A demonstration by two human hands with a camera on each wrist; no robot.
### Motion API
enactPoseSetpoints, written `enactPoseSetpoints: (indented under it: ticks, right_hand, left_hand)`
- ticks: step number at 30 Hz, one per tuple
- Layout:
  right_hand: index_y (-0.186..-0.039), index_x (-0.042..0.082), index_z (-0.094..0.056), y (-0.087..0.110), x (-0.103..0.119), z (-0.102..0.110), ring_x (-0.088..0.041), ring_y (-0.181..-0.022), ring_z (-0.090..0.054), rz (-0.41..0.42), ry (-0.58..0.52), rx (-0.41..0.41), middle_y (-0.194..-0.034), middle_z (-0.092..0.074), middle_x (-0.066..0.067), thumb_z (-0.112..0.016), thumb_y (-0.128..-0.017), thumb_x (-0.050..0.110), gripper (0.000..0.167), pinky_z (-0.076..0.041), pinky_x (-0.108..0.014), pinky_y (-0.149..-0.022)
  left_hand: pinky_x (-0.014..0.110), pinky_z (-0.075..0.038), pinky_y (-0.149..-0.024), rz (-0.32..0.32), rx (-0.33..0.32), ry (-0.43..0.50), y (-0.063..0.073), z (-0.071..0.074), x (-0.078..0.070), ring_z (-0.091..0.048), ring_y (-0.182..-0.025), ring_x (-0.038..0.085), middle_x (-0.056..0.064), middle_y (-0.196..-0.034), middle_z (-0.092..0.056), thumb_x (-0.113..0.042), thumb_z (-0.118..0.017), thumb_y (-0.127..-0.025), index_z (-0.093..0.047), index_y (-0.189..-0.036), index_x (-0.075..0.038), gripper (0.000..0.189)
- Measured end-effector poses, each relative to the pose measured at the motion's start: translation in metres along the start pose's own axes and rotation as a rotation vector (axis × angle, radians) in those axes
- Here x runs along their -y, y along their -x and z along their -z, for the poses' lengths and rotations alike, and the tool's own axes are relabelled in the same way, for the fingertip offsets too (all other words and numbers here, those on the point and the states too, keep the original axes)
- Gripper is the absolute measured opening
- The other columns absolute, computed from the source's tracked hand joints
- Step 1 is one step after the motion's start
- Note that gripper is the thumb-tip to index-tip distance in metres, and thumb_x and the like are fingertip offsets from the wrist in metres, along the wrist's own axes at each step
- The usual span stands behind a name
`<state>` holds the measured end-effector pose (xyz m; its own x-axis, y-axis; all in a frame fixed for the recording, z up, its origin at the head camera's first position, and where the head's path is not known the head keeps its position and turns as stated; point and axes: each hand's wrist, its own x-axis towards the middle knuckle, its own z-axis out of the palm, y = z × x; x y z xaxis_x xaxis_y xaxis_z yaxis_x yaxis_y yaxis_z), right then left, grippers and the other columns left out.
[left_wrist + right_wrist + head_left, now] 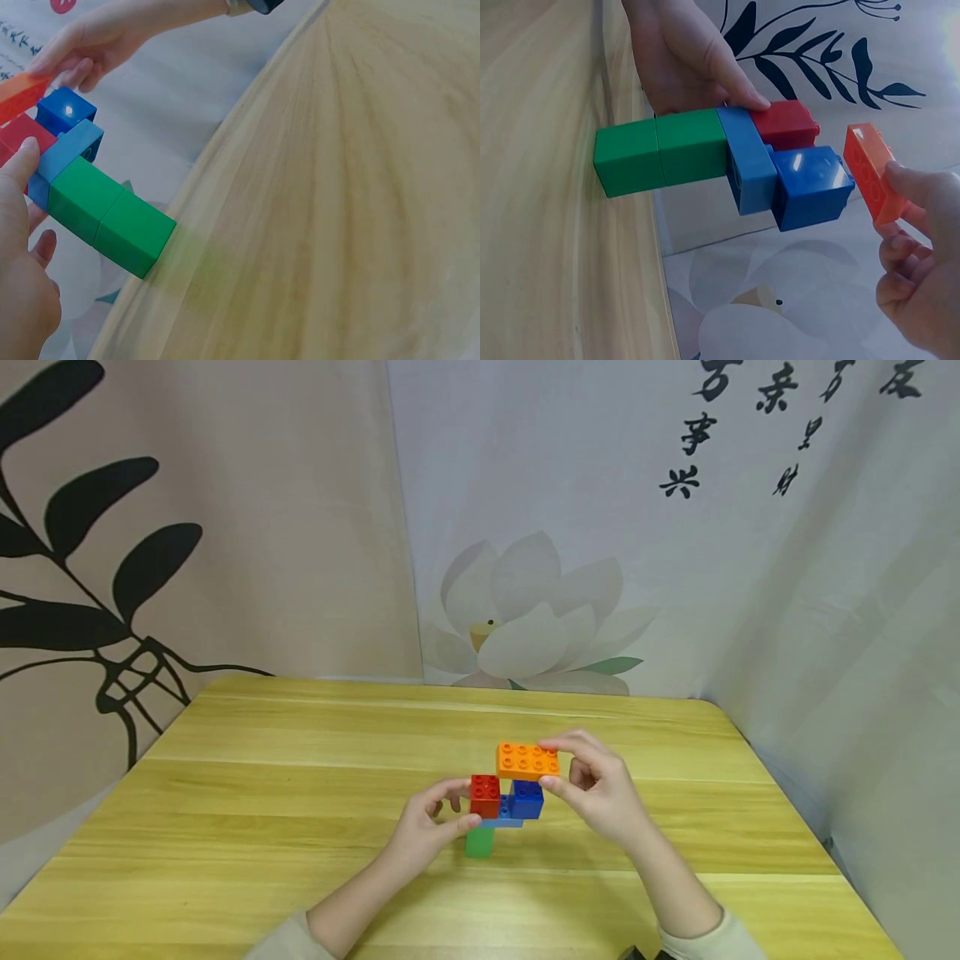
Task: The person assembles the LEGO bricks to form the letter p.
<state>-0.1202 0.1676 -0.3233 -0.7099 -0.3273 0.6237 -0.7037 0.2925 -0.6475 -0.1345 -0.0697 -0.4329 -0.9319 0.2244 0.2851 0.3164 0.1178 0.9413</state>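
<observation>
A small tower of toy building blocks stands on the wooden table. Two green blocks [661, 154] form its column, with a light blue block [748, 169] across the top. On that sit a red block [485, 797] and a dark blue block [527, 800] side by side. My left hand [431, 827] pinches the red block between thumb and fingers. My right hand [600, 781] pinches an orange block [527, 761] by its right end, studs up. In the right wrist view the orange block is apart from the red and dark blue blocks.
The wooden table [262, 793] extends around the tower on all sides. Behind it hangs a pale curtain [300, 527] printed with leaves, a lotus and characters. A dark object [633, 953] shows by the right sleeve at the bottom edge.
</observation>
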Motion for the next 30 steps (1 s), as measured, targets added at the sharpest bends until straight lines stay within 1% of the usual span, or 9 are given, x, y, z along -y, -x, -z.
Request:
enactPoseSetpoints:
  ticks: [3, 10, 20, 30]
  right_hand:
    - [-0.108, -0.006, -0.064, 0.001, 0.002, -0.003, -0.013, -0.052, -0.037, -0.005, 0.012, 0.011, -0.101, -0.061, -0.013, -0.071, -0.075, -0.016, 0.035, -0.032, -0.025, -0.043]
    - [-0.106, -0.007, -0.065, 0.001, 0.004, -0.009, -0.013, -0.053, -0.038, 0.024, 0.027, 0.020, -0.101, -0.062, -0.015, -0.073, -0.073, -0.016, 0.035, -0.033, -0.025, -0.043]
    - [-0.105, -0.005, -0.067, 0.003, 0.004, -0.016, -0.011, -0.054, -0.039, 0.040, 0.052, 0.027, -0.099, -0.064, -0.011, -0.076, -0.072, -0.012, 0.035, -0.033, -0.023, -0.045]
    - [-0.107, -0.003, -0.068, 0.003, 0.005, -0.020, -0.016, -0.057, -0.041, 0.018, 0.074, 0.042, -0.099, -0.064, -0.008, -0.077, -0.074, -0.007, 0.034, -0.035, -0.022, -0.049]
  left_hand:
    - [0.038, -0.032, -0.075, 0.001, 0.001, 0.002, 0.000, 0.000, 0.000, -0.049, -0.088, 0.024, -0.005, -0.097, -0.065, -0.015, -0.077, -0.081, -0.067, -0.114, -0.016, 0.035]
    - [0.038, -0.032, -0.075, 0.001, 0.004, -0.004, 0.001, 0.000, -0.001, -0.049, -0.088, 0.024, -0.005, -0.097, -0.065, -0.016, -0.077, -0.082, -0.067, -0.114, -0.017, 0.034]
    - [0.037, -0.031, -0.074, -0.012, 0.008, -0.003, 0.000, 0.000, 0.000, -0.049, -0.087, 0.024, -0.004, -0.096, -0.064, -0.019, -0.077, -0.082, -0.067, -0.115, -0.017, 0.034]
    - [0.037, -0.031, -0.075, -0.010, 0.013, -0.006, 0.000, 0.000, 0.000, -0.049, -0.088, 0.025, -0.004, -0.097, -0.064, -0.019, -0.077, -0.082, -0.067, -0.115, -0.016, 0.035]
